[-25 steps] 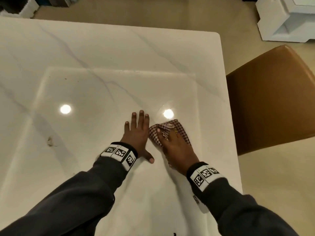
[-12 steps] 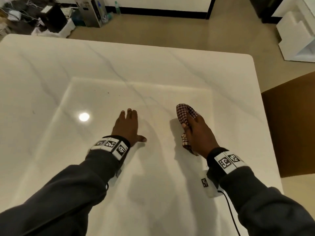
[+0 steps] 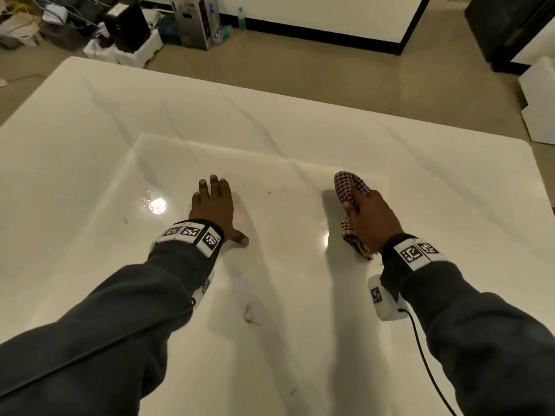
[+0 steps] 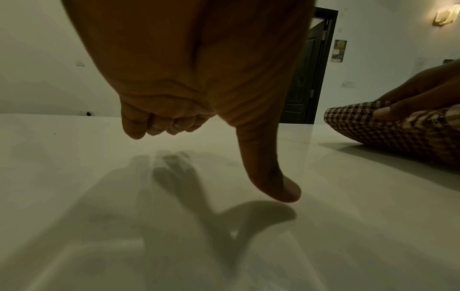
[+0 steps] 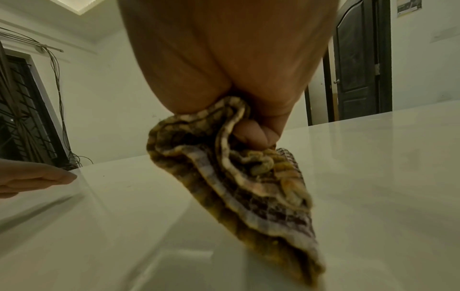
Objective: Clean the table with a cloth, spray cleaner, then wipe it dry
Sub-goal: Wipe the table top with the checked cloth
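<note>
A checked red-and-white cloth [image 3: 348, 187] is bunched in my right hand [image 3: 371, 219], which grips it with curled fingers at the right of the white marble table [image 3: 270, 130]. In the right wrist view the cloth [image 5: 251, 189] hangs from the fist and its lower folds trail onto the tabletop. My left hand [image 3: 214, 205] rests flat on the table to the left, fingers straight and thumb spread out sideways. The left wrist view shows that thumb [image 4: 271, 173] touching the surface, with the cloth [image 4: 388, 126] off to the right. No spray bottle is in view.
Small brown smudges [image 3: 249, 313] and specks mark the table near me. Boxes, cables and bottles [image 3: 126, 28] clutter the floor beyond the far left edge. White foam blocks [image 3: 537, 97] lie on the floor at the right. The table's right edge is close to my right arm.
My right hand lifted off its flat press, gathered the cloth into a fist and moved right, away from the left hand. The left hand stayed flat. The view tilted up toward the far floor.
</note>
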